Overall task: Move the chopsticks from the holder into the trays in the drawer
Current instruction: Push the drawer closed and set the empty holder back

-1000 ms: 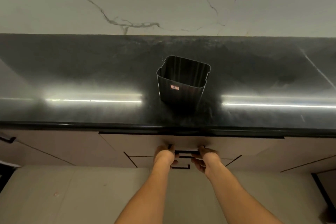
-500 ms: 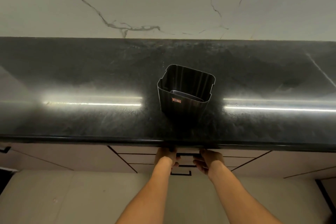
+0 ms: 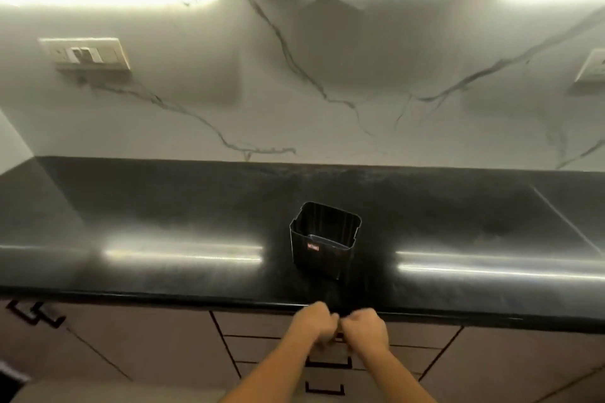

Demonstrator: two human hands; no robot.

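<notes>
Here, at the far left, a switch plate (image 3: 85,54) sits on the marbled wall, and below the dark surface (image 3: 163,216) two black cabinet handles (image 3: 31,312) show on a door. Toward the middle, the left hand (image 3: 312,321) is held just under the surface's front edge, against the top drawer (image 3: 255,324). Its fingers are curled tight into a closed grip, but blur and the back of the hand hide whether they wrap the drawer's pull. Above it, the black holder (image 3: 325,239) stands upright on the surface, near the front edge and apart from both hands, with something pale low inside; no chopsticks can be made out in it. The right hand (image 3: 366,327) is just beside the left, knuckles nearly touching, fingers likewise curled in. What its grip has hold of cannot be told either. The drawer front looks flush with its neighbours, so the trays are out of sight. Under the hands, two lower drawer handles (image 3: 329,365) run one below the other. At the far right, a wall socket (image 3: 592,70) sits at the frame's edge.
</notes>
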